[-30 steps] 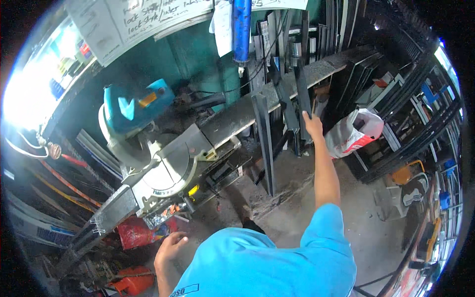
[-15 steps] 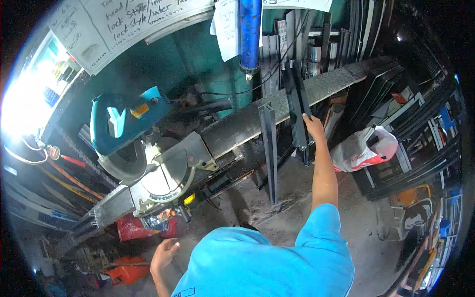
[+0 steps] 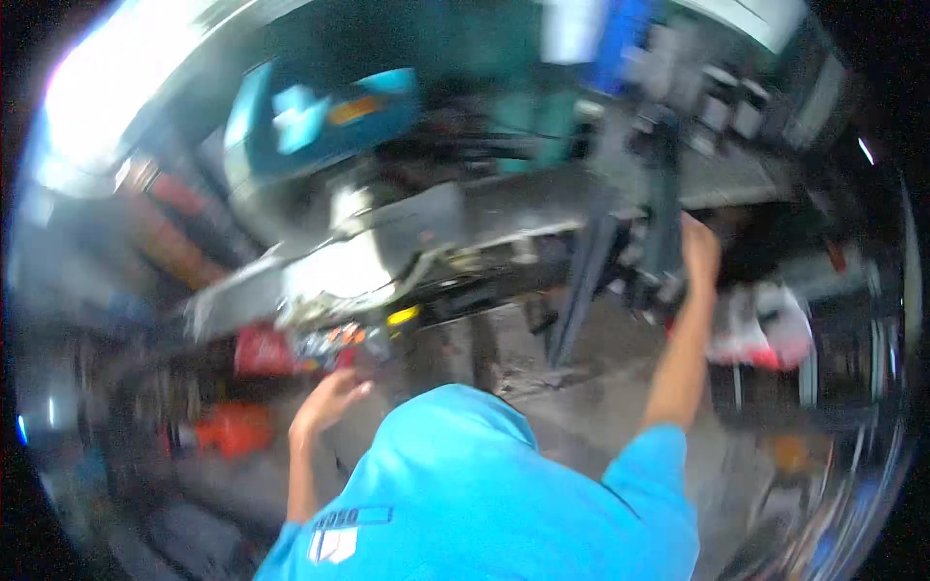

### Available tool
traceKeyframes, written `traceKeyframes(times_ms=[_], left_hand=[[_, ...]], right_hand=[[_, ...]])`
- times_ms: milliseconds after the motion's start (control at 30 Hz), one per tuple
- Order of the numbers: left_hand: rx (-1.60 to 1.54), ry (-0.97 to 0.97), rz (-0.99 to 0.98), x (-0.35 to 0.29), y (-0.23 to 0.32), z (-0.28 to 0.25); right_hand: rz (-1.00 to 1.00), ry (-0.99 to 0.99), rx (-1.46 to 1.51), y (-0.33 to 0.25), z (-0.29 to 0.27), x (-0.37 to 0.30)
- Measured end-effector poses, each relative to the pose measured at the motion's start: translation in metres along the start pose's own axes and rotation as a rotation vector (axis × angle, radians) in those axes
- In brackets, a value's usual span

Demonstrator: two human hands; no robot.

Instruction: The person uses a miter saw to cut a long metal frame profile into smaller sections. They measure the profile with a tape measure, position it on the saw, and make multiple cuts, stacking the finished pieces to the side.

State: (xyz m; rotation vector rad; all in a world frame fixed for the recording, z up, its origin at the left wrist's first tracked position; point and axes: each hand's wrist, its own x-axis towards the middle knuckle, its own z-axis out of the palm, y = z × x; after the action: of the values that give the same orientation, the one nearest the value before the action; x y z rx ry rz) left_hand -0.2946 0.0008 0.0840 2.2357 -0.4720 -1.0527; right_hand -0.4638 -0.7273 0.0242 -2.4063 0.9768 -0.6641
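dark-grey bar [image 3: 664, 198], grasped by right hand [image 3: 700, 250], crosses front edge of table [image 3: 518, 215]; left hand [image 3: 329, 399] loose, empty.

White light [image 3: 116, 97] glaring on the left, dark green wall [image 3: 465, 58] behind the long desk [image 3: 523, 208], grey floor [image 3: 581, 402] below!

A blue tube [image 3: 620, 48] is up top, a red-and-white bag [image 3: 775, 332] at right, an orange thing [image 3: 234, 430] lower left.

This is a workshop. A teal mitre saw [image 3: 310, 157] sits at a long worktop [image 3: 518, 205], and a slim dark bar [image 3: 581, 290] leans against its edge.
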Motion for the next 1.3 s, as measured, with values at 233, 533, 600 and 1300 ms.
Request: traceKeyframes(times_ms=[233,533,600,1300], left_hand=[[-0.503,-0.004,0.471,-0.015,0.061,-0.03],[-0.73,-0.316,1.54,-0.148,0.112,-0.128],[-0.756,-0.313,1.603,-0.153,0.087,-0.149],[0.779,0.958,-0.172,0.035,-0.433,-0.433]], right_hand=[[0.128,0.242,-0.178,0.04,-0.026,-0.047],[-0.403,0.618,-0.617,-0.109,0.014,-0.121],[-0.472,0.567,-0.641,-0.143,0.025,-0.13],[0.134,-0.856,-0.041,-0.397,0.129,-0.424]])
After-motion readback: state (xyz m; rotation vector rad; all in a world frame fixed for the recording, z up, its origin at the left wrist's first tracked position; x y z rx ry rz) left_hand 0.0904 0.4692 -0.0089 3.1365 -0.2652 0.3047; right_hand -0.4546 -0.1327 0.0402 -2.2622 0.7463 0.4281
